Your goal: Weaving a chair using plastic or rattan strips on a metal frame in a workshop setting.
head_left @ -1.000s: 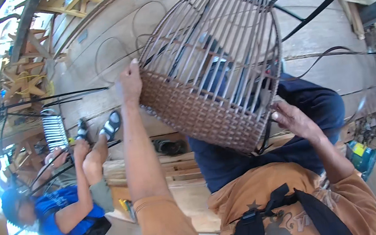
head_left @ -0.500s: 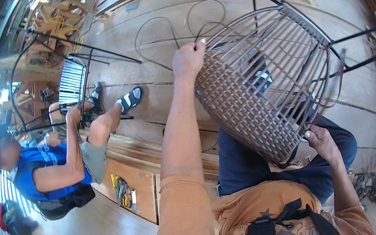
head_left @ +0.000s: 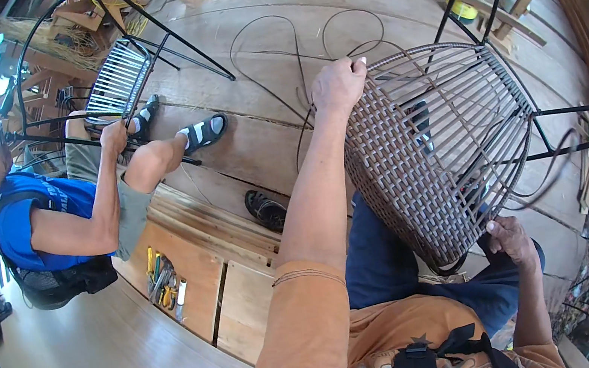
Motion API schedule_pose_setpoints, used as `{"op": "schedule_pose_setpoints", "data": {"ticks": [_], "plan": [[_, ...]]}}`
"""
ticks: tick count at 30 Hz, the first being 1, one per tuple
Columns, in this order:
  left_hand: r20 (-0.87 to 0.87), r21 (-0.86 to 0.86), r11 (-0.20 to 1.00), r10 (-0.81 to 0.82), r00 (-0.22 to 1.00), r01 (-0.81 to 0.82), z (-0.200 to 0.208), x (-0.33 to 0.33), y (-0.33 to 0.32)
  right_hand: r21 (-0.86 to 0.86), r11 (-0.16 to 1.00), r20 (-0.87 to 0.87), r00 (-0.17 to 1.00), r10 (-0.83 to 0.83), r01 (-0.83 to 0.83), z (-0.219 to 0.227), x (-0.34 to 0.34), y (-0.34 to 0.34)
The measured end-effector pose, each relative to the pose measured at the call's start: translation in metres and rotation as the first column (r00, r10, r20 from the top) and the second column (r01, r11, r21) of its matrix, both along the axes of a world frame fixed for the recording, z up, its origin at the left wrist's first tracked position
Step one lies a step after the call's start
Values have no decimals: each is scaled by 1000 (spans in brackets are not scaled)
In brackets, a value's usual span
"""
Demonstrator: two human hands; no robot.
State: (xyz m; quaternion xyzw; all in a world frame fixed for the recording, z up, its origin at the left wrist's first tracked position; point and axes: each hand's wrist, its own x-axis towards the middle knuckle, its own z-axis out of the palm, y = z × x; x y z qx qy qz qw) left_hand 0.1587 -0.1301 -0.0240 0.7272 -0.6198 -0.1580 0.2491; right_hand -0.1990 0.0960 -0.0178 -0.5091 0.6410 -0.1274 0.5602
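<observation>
A woven chair (head_left: 413, 159) with a black metal frame leans across my lap, its lower part covered in tight brown wicker. Bare parallel strands (head_left: 478, 84) span the part beyond, with a few cross strands threaded over them. At the upper left corner of the weave, my left hand (head_left: 340, 89) is closed on the chair's edge. My right hand (head_left: 512, 239) is by the lower right corner, fingers pinched together; what lies between them is hidden. A loose brown strand (head_left: 548, 173) loops out from the chair's right side, blurred by motion.
To the left, a person in a blue shirt (head_left: 62, 211) works on another chair frame (head_left: 115, 81). Hand tools (head_left: 163, 283) lie on a wooden box beside a pale tabletop (head_left: 129, 353). Long strands (head_left: 298, 54) coil on the plank floor. Timber lines the far side.
My view has shifted, so the chair and both hands appear farther right. The loose strand at the right has swung outward. My left hand keeps its hold at the corner.
</observation>
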Motion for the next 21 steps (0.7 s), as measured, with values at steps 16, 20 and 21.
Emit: {"op": "schedule_pose_setpoints", "data": {"ticks": [16,20,21], "plan": [[-17,47,998,40,999,-39,11,-3,5,51,998,-22,999,28,-26,4,-4,-5],[4,-16,1000,-22,1000,22,-9,-5,-3,67,997,-32,998,49,-47,5,-8,-2],[6,-7,1000,-16,1000,17,-18,-4,-9,91,995,-75,996,47,-40,11,1,-6]]}}
